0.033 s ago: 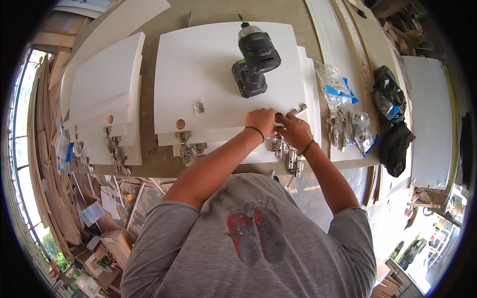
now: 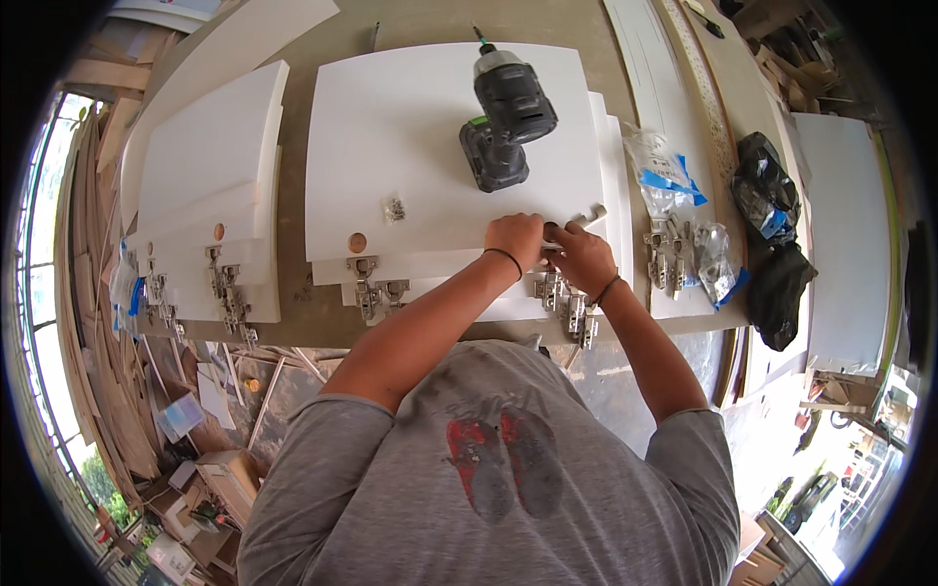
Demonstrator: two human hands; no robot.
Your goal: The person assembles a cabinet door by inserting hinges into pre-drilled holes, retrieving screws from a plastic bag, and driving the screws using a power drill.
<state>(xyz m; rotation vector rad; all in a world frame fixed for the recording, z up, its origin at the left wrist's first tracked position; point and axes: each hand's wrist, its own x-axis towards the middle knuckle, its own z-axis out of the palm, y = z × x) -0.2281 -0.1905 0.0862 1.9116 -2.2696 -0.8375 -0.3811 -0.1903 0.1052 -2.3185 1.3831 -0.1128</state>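
A stack of white cabinet door panels (image 2: 410, 127) lies on the workbench before me. Both hands meet at the top panel's near right edge. My left hand (image 2: 513, 239) is curled down over a metal hinge (image 2: 589, 216) there. My right hand (image 2: 584, 256) grips the same hinge from the right, and its arm sticks out past my fingers. A round bored hole (image 2: 358, 242) shows at the near left edge of that panel. A black cordless drill (image 2: 503, 122) lies on the panel just beyond my hands. A small bag of screws (image 2: 395, 208) sits left of the drill.
Lower panels carry fitted hinges (image 2: 373, 291) along their near edge. A second stack of white panels (image 2: 205, 186) with hinges lies at the left. Clear plastic bags of hinges (image 2: 679, 230) and black bags (image 2: 767, 200) sit at the right. Wood offcuts litter the floor at the left.
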